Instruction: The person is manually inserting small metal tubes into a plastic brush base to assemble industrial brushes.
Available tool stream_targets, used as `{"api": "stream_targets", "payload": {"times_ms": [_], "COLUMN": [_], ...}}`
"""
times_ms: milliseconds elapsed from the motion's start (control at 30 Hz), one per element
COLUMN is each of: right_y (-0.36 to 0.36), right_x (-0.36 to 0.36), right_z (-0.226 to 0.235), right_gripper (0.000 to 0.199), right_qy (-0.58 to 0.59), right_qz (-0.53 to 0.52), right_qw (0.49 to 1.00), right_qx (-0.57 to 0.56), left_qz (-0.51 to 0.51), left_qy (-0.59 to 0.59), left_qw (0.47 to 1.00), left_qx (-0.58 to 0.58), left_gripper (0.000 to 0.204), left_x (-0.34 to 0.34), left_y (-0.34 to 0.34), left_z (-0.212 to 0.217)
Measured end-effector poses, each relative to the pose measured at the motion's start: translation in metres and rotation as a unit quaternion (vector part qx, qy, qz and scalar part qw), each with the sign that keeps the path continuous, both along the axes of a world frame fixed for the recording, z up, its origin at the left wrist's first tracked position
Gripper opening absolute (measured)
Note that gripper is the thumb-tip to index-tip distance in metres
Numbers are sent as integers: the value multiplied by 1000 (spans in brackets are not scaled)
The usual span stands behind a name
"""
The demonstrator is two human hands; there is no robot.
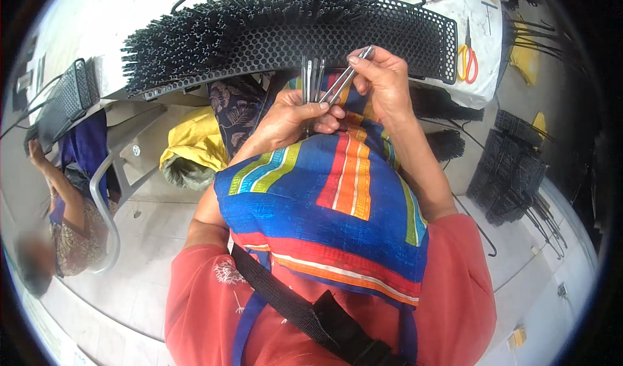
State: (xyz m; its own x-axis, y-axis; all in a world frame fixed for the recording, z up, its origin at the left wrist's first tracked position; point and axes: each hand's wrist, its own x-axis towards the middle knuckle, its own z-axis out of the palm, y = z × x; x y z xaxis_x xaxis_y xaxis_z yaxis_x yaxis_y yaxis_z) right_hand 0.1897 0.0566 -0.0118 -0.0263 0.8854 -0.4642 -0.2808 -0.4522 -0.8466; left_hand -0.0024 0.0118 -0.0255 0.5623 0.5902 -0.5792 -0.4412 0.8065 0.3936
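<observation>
A thin metal pin (354,67) is pinched in the right hand's (383,80) grip at upper centre; a bundle of pins (311,80) is clenched in the left hand (292,116). Above, the black perforated panel (389,35) on the desk (474,84) is bristled at upper left, while its right part appears unfilled.

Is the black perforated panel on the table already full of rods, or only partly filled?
Partly filled. Rods crowd the left part of the black perforated panel; its right part shows bare holes.

Scissors (467,60) right of perforated tray (337,38)
</observation>
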Motion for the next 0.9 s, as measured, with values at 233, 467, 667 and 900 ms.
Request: {"api": "stream_targets", "payload": {"times_ms": [233, 467, 667, 900], "right_y": [17, 49, 56, 58], "right_x": [8, 12, 16, 16], "right_z": [19, 16, 13, 10], "right_gripper": [3, 8, 8, 6], "right_qy": [-92, -190, -219, -243], "right_qz": [-106, -94, -81, -52], "right_qw": [969, 910, 887, 877], "right_qx": [201, 356, 398, 411], "left_qz": [62, 98, 68, 65], "left_qy": [13, 37, 16, 6], "left_qw": [995, 995, 997, 998], "left_qx": [-72, 5, 16, -25], "left_gripper": [19, 20, 24, 22], "left_x": [1, 4, 2, 1], "left_y": [0, 0, -4, 0], "left_z": [-17, -16, -20, -19]}}
